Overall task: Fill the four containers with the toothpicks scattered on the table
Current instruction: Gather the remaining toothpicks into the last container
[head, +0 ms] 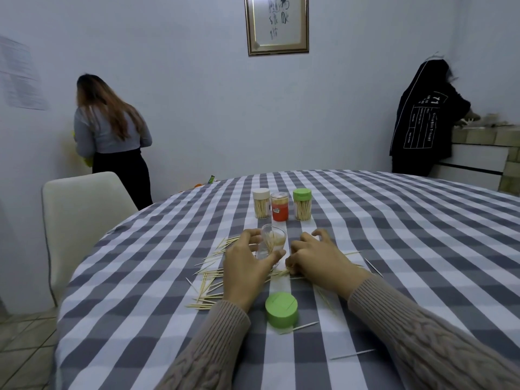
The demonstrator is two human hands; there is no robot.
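Observation:
My left hand grips a clear open container that holds some toothpicks and stands on the checked tablecloth. My right hand lies just right of it, fingers curled down onto a bunch of toothpicks on the cloth. More toothpicks are scattered to the left of my left hand, and a few lie near my right forearm. Behind stand three capped containers: a white-lidded one, an orange one and a green-lidded one. A loose green lid lies between my forearms.
A white chair stands at the table's left edge. Two people stand with their backs turned, one at the left wall, one at a counter on the right. A framed picture hangs on the far wall.

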